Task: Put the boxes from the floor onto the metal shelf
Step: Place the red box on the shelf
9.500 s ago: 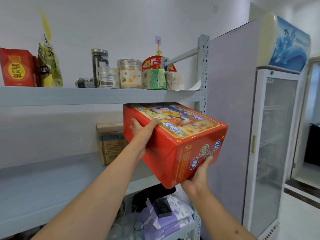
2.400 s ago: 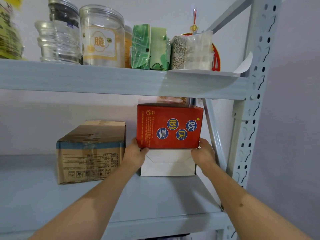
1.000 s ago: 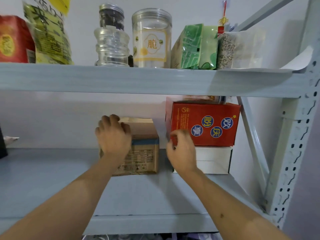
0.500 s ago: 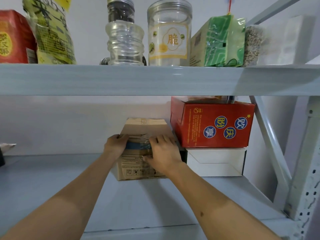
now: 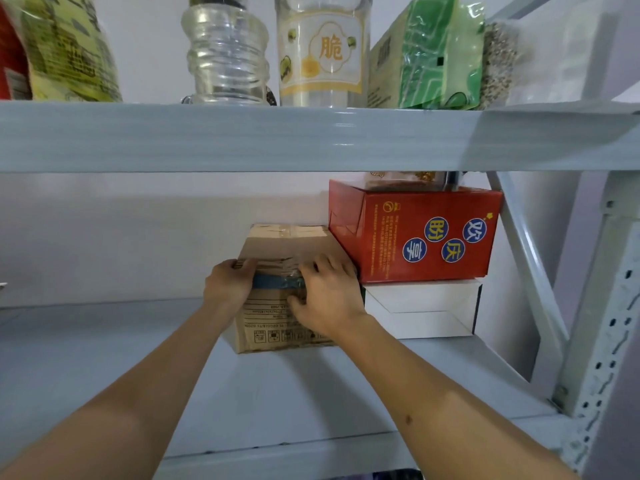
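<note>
A brown cardboard box (image 5: pixel 287 244) with a blue tape band stands on the grey metal shelf (image 5: pixel 277 386), against the back wall. My left hand (image 5: pixel 227 287) grips its front left corner. My right hand (image 5: pixel 329 292) lies over its front right side, fingers on the top edge. Right beside it a red box (image 5: pixel 415 233) with blue round labels sits on top of a white box (image 5: pixel 420 311). The cardboard box touches the white box's left side.
The upper shelf board (image 5: pixel 311 136) carries a yellow bag (image 5: pixel 65 50), a clear ribbed jar (image 5: pixel 227 53), a labelled jar (image 5: pixel 323 53) and a green packet (image 5: pixel 429 53). The perforated grey upright (image 5: pixel 595 341) and a diagonal brace (image 5: pixel 530 258) stand at the right.
Both hands left the red box and closed on the cardboard box. The cardboard box has slid right, up against the white and red boxes. The camera has moved closer.
</note>
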